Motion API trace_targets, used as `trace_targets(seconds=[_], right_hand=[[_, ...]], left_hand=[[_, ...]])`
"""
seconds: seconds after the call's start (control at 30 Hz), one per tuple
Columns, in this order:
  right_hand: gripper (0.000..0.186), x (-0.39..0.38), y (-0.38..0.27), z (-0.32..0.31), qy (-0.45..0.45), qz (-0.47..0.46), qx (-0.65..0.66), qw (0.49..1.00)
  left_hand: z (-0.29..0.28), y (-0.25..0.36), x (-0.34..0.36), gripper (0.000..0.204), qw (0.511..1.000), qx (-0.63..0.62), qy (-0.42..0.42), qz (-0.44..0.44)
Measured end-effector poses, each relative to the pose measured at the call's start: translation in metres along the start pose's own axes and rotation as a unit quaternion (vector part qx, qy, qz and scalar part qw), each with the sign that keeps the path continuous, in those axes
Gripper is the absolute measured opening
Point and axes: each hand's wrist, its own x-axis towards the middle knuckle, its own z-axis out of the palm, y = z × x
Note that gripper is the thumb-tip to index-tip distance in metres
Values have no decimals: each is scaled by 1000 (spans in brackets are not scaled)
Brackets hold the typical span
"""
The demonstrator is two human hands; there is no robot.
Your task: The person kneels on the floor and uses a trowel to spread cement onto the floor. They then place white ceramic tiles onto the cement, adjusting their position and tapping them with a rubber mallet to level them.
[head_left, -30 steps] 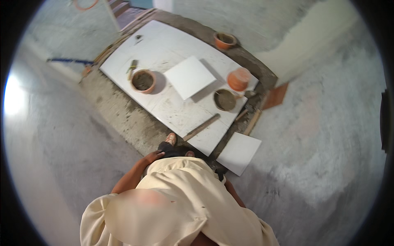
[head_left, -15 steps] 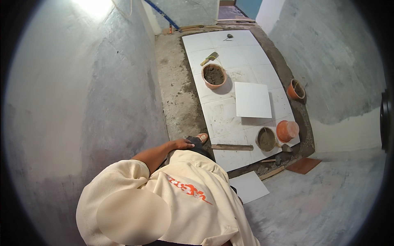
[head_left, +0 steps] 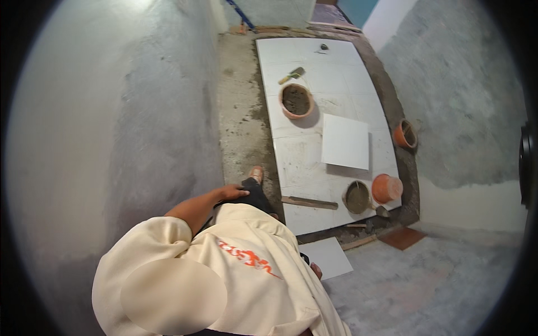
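While the person stands at the lower centre of the frame, the left hand (head_left: 234, 192) rests on the dark trouser leg (head_left: 259, 197), its fingers loosely open and empty. The right hand (head_left: 317, 271) shows only in part beside the cream shirt (head_left: 255, 238), next to a loose white tile (head_left: 330, 259) at the lower centre, partly behind the body; whether it is open or closed, and whether it touches that tile, I cannot tell. One shoe (head_left: 256, 174) shows on the rough ground left of the white tiled area (head_left: 302, 162), which fills the middle of the frame. Near its lower end lies a wooden strip (head_left: 309, 202), with a tub of grey mix (head_left: 355, 211) to its right and an upturned orange pot (head_left: 386, 189) just beside that. Above them, right of centre, a square white tile (head_left: 346, 141) casts a shadow along its lower edge. Up and left of it stands an orange tub of dark mortar (head_left: 296, 116), with a yellow-handled trowel (head_left: 292, 75) lying just above. A brown tile (head_left: 402, 238) lies at the lower right.
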Motion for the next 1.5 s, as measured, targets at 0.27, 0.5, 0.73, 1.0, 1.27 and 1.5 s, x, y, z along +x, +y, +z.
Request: trace_targets(seconds=[0.27, 0.5, 0.73, 1.0, 1.27, 1.5], right_hand=[[46, -7, -105, 65, 41, 50, 53, 997], [45, 25, -259, 153, 51, 6, -59, 997], [45, 64, -392, 257, -24, -82, -122, 989], [43, 118, -502, 364, -108, -91, -250, 958], [52, 220, -650, 524, -164, -124, -192, 960], [62, 343, -750, 680, -122, -69, -85, 987]], left_hand=[[-55, -19, 33, 82, 978, -194, -71, -26], [-132, -41, 57, 84, 990, -117, -34, -67], [-191, -50, 66, 69, 967, -214, 95, -100], [-213, -59, 63, 63, 911, -360, 122, -156], [-262, -89, 142, 77, 924, -363, 23, -115], [-391, -15, 163, 71, 913, -330, 100, -217]])
